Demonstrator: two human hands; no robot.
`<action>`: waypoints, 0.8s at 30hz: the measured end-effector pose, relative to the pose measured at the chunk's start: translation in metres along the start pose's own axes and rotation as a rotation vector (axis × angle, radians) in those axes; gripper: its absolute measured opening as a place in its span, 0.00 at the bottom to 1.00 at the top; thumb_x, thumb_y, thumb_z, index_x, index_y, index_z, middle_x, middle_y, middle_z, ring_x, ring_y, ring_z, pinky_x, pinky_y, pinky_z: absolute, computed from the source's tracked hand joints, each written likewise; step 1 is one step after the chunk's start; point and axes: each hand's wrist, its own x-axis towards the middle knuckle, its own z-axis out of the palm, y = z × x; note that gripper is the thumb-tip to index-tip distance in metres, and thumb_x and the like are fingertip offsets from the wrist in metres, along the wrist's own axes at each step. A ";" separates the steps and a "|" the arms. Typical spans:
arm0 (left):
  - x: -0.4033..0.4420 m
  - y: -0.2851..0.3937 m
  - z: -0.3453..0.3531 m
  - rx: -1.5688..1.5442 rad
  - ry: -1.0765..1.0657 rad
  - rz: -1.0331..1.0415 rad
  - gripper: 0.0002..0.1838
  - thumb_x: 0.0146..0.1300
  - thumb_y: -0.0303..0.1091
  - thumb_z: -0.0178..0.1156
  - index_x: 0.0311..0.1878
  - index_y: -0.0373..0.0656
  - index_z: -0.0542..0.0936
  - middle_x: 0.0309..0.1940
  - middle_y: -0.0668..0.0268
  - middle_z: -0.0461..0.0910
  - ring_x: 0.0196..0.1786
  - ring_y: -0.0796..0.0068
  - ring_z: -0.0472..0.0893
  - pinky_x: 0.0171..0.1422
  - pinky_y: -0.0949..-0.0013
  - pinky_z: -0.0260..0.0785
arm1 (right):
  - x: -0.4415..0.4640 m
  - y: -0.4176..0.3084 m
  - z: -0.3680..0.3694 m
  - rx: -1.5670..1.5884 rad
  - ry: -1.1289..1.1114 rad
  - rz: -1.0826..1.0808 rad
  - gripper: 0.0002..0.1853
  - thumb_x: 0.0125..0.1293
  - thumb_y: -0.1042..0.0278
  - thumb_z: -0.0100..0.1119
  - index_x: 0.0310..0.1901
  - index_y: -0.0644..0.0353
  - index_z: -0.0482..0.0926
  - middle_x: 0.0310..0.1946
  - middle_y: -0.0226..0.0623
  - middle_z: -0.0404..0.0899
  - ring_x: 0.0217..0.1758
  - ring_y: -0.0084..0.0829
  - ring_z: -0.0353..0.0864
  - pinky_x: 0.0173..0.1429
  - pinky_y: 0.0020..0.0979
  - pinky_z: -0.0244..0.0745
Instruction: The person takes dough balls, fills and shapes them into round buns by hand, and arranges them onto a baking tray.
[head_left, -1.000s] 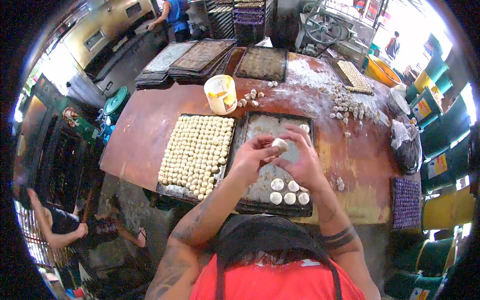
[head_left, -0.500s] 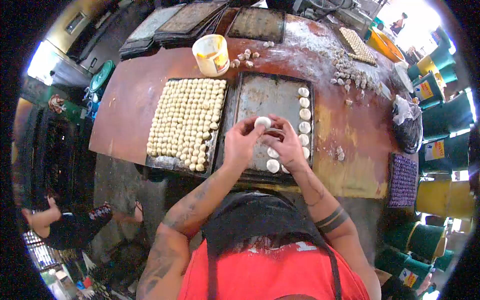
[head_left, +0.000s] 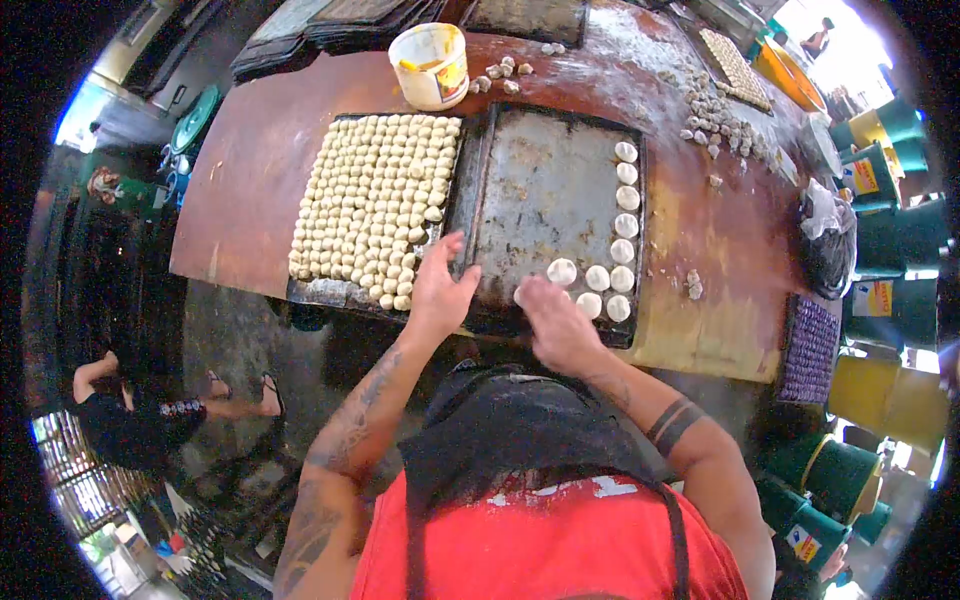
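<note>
My left hand (head_left: pixel 441 290) is over the gap between two trays, thumb and fingers apart, holding nothing. Blurred by motion, my right hand (head_left: pixel 556 322) is low over the dark metal tray (head_left: pixel 535 190), its fingertips by a white dough piece mostly hidden under them. Flattened white rounds (head_left: pixel 626 225) line that tray's right side, with several more near its lower right corner. Left of it, a second tray (head_left: pixel 330 292) is packed with rows of small pale dough balls (head_left: pixel 375 200), the nearest ones beside my left hand.
A white bucket (head_left: pixel 430 80) with yellow smears stands behind the trays. Floury lumps (head_left: pixel 715 120) lie at the back right. A plastic bag (head_left: pixel 828 240) and a tray of purple pieces (head_left: pixel 810 350) are at the right. Another person (head_left: pixel 125 430) is at the lower left.
My hands have moved apart. The dough round held between them has left my left hand, which opened; my right hand moved down to the tray. The view has shifted.
</note>
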 end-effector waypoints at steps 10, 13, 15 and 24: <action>0.032 -0.028 -0.025 0.428 -0.039 0.256 0.06 0.62 0.29 0.61 0.39 0.40 0.83 0.36 0.54 0.83 0.42 0.50 0.83 0.48 0.54 0.75 | -0.061 0.183 -0.068 -0.251 0.403 0.803 0.17 0.61 0.65 0.63 0.51 0.59 0.81 0.47 0.52 0.80 0.51 0.52 0.81 0.57 0.48 0.76; 0.066 -0.045 -0.034 0.650 0.179 0.302 0.06 0.60 0.28 0.61 0.40 0.45 0.82 0.40 0.60 0.80 0.46 0.52 0.79 0.53 0.54 0.72 | -0.134 0.259 -0.038 -0.191 0.349 0.804 0.17 0.63 0.65 0.63 0.52 0.61 0.81 0.46 0.50 0.81 0.50 0.48 0.81 0.55 0.42 0.77; 0.084 -0.052 -0.034 0.734 0.150 0.416 0.07 0.58 0.26 0.61 0.39 0.46 0.83 0.40 0.61 0.81 0.46 0.53 0.79 0.52 0.53 0.72 | -0.143 0.266 -0.036 0.090 0.519 0.871 0.14 0.66 0.67 0.60 0.51 0.63 0.81 0.43 0.44 0.82 0.47 0.41 0.82 0.53 0.36 0.78; 0.100 -0.025 0.036 -0.383 0.050 -0.202 0.10 0.56 0.31 0.67 0.41 0.39 0.82 0.36 0.61 0.84 0.36 0.68 0.83 0.41 0.65 0.75 | -0.107 0.245 0.002 1.187 0.948 0.845 0.07 0.69 0.62 0.56 0.39 0.56 0.79 0.33 0.32 0.79 0.29 0.29 0.77 0.32 0.33 0.72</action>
